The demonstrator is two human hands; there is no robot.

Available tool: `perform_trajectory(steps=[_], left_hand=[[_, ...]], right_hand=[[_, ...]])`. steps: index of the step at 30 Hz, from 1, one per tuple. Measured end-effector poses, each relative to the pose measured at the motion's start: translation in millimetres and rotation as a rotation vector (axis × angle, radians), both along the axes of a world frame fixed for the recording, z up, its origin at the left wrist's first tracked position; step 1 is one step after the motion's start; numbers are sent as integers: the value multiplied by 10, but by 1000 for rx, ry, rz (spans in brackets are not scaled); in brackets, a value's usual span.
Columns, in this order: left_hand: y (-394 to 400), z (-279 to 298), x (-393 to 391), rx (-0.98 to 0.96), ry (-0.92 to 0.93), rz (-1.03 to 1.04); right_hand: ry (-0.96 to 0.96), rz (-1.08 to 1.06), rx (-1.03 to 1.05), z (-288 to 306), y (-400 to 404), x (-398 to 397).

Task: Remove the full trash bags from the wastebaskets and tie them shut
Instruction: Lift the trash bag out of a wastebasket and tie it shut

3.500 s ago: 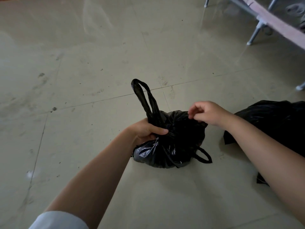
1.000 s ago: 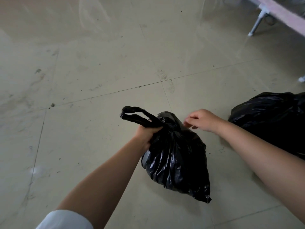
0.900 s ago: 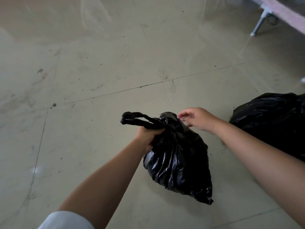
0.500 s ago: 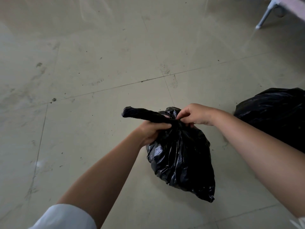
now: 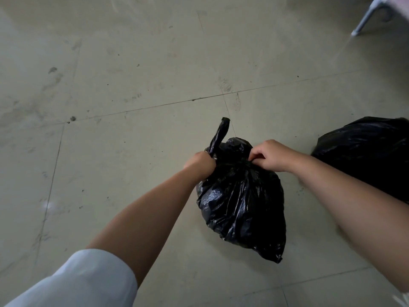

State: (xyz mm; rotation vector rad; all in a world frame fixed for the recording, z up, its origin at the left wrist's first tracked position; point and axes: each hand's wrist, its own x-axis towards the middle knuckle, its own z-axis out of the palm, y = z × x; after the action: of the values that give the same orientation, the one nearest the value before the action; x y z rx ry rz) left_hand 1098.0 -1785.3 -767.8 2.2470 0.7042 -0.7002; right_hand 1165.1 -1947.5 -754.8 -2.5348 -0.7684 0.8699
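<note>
The main risk, as I judge it, is that the knot is being formed on thin, slick plastic: if the left hand (image 5: 200, 165) is pulling its twisted handle strip (image 5: 219, 136) harder than the right hand (image 5: 271, 155) is holding the gathered neck, the strip may be slipping through or stretching and tearing before the tie is cinched. A second risk is the load: the black trash bag (image 5: 241, 202) is hanging directly below both grips with its weight on the same plastic being knotted, so a loose pinch could be letting the neck reopen or the bag drop onto the tiled floor (image 5: 132, 85). The left hand is clenching into a fist around the base of the handle strip, whose free end is sticking up and away just above the knuckles. The right hand, just across the neck from it, is pinching the bunched plastic between thumb and curled fingers, knuckles turned upward. Both forearms are reaching forward and converging on the neck, with a white sleeve (image 5: 77, 282) covering the left upper arm. Well beyond the right hand's side, a second black bag (image 5: 365, 156) is lying on the floor.
</note>
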Motion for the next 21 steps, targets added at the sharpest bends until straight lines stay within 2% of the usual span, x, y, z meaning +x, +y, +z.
perform_trajectory(steps=[7, 14, 16, 19, 21], left_hand=[[80, 20, -73, -61, 73, 28], [90, -74, -159, -40, 133, -5], [92, -73, -180, 18, 66, 31], [47, 48, -172, 151, -183, 159], [38, 136, -171, 303, -381, 132]], right_hand=[[-21, 13, -46, -36, -79, -52], [-35, 52, -97, -91, -9, -116], [-58, 45, -83, -85, 27, -109], [-72, -26, -42, -39, 4, -57], [-37, -50, -28, -16, -39, -50]])
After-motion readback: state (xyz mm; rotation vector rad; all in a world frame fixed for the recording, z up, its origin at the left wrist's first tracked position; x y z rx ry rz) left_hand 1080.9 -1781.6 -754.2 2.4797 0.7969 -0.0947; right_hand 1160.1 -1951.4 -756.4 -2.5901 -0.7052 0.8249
